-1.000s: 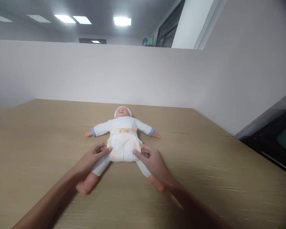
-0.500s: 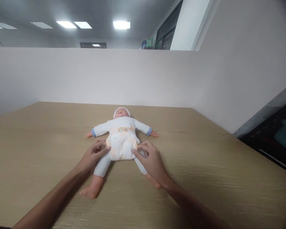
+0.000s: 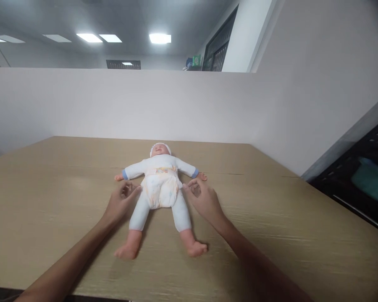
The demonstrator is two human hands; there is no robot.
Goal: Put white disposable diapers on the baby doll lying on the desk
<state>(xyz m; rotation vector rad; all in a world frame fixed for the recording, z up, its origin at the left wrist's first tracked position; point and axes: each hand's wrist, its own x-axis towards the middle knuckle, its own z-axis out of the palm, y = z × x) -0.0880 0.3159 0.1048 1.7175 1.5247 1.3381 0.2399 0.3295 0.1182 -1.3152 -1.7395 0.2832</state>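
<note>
A baby doll (image 3: 140, 214) in a white suit with blue cuffs and a white cap lies on its back, its head away from me and its legs apart. Around its hips sits a white diaper (image 3: 161, 191) with pale orange print and a patterned band at the waist. At the diaper's left side, my left hand (image 3: 121, 201) is closed in a pinch on its edge. On the opposite side my right hand (image 3: 203, 199) pinches the other edge, thumb against fingers, pulling a small white corner outward.
The doll lies on a wide wood-grain table (image 3: 264, 235). Behind it rises a pale low wall (image 3: 151, 105). A black rack (image 3: 349, 188) with a teal item inside stands past the table's right edge.
Both hands have shifted up and outward from the diaper's leg openings to its sides. The doll's right-hand leg, partly covered before, is now in full view.
</note>
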